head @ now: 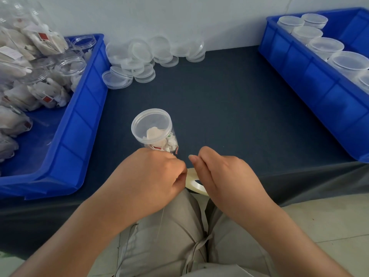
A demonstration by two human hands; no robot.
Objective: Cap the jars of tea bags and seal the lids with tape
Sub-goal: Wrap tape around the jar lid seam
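Observation:
A clear jar of tea bags (154,132) with its lid on stands upright on the dark table, just beyond my left hand. A roll of clear tape (193,181) lies at the table's near edge between my hands, mostly hidden by them. My left hand (153,174) has its fingers curled at the roll's left side and seems to pinch the tape. My right hand (217,174) has curled fingers at the roll's right side; what they hold is hidden. Neither hand touches the jar's lid.
A blue bin (79,124) on the left holds uncapped jars of tea bags. A pile of loose clear lids (143,58) lies at the back by the wall. A blue bin (311,76) on the right holds several capped jars.

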